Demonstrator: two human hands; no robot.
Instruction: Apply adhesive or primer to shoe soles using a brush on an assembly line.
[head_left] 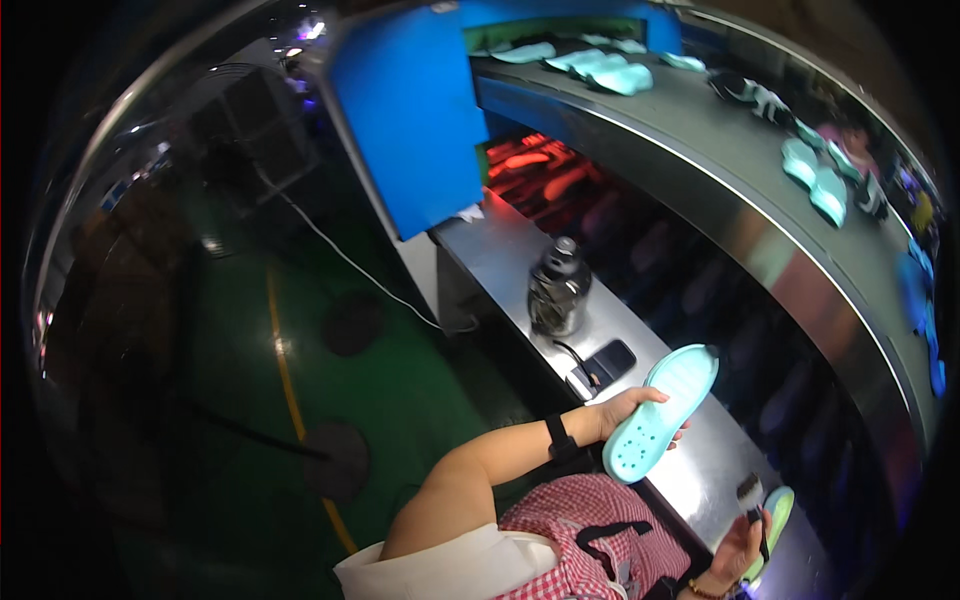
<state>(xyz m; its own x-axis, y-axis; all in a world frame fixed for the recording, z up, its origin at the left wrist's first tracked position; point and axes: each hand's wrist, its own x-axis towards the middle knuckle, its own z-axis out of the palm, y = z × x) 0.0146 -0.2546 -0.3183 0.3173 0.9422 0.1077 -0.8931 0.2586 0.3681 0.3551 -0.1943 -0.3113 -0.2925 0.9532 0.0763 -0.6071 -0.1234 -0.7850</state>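
A pale turquoise shoe sole (680, 385) is tilted above the metal ledge, with ridges at its far end and several small holes at its near end. My left hand (622, 412) grips it from the left side, thumb on the upper face and fingers curled beneath the edge. At the lower right, my right hand (738, 550) is closed around the dark handle of a brush (750, 490), its pale bristles pointing up and away. Close behind that hand is a yellow-green and turquoise sole (778, 510); whether the hand touches it, I cannot tell.
The metal ledge (685, 480) carries a dark bottle (560, 290) and a phone (610, 362) with a cable. Above it, a conveyor belt (730, 135) bears several turquoise, black-and-white and blue shoe parts. A lower level glows red beside a blue panel (405, 130). A white cable (335, 245) crosses the left side.
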